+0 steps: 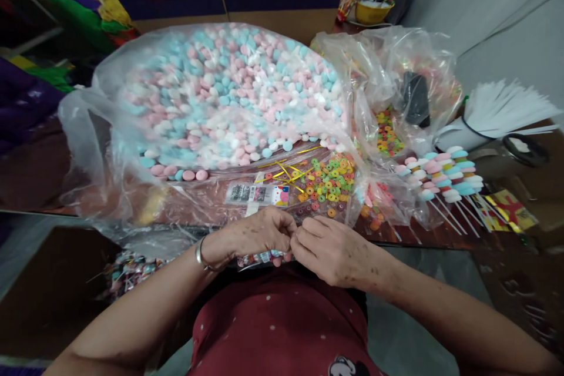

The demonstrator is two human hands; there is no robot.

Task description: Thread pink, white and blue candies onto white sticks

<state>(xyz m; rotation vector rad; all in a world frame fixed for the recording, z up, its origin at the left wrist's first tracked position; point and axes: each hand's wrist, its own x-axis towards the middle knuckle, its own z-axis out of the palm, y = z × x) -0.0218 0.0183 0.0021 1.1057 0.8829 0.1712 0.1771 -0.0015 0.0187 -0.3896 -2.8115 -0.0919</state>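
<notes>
"Two hands meet on the near side of the big bag (79,120). Holding what?"

"The left hand (255,235) pinches a packet (262,257) there, a narrow grip. The right hand's (339,252) fingers bunch at one end; I can't tell what they hold."

"How does it handle?"

"Light, I'd judge, with a slippery wrapper and easily dented filling. Best taken gently by the ends."

"Any writing?"

"Label (255,193) just before the bag: too small. Box (176,9) behind the bag: lettering too blurred."
</notes>
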